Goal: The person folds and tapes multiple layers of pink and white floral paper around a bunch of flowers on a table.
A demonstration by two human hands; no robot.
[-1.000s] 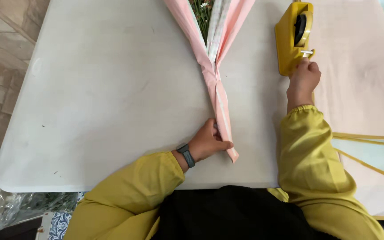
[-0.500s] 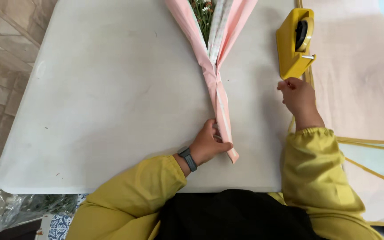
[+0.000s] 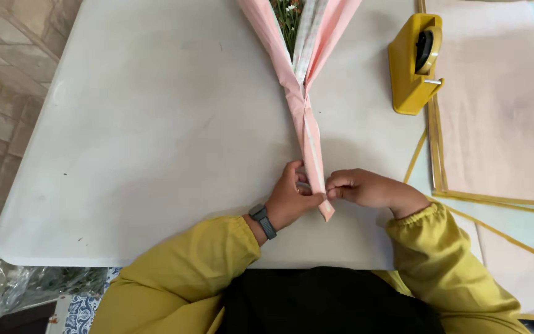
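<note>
- Whereas a second ago the right hand (image 3: 369, 188) was up at the yellow tape dispenser (image 3: 414, 65), it now sits down at the narrow end of the pink paper wrap (image 3: 307, 133), its fingertips pinched together just beside the folded stem.
- The pinch is tight, thumb against forefinger, and most likely has a short strip of tape in it, though the strip itself is too clear and too small to make out.
- The left hand (image 3: 292, 198) has not left its place: its fingers are curled round the stem of the wrap near the tip, thumb on top, pressing the folds flat against the white table (image 3: 131, 142).
- Judging from this, the work has passed from fetching tape to fastening the narrow end of the wrap, which lies down the middle of the table with its tip pointing at the person.
- The dispenser stands alone now, well apart from both hands, at the edge of the pink sheets with yellow borders (image 3: 495, 105) on the right.
- The wide end of the wrap is cut off by the top edge, so only a few green stems and small white flowers (image 3: 288, 18) show in its opening.
- Whether the folds are already stuck anywhere along the seam cannot be told.
- The left fingertips are hidden behind the paper.
- A grey wristband (image 3: 262, 221) shows on the left wrist.
</note>
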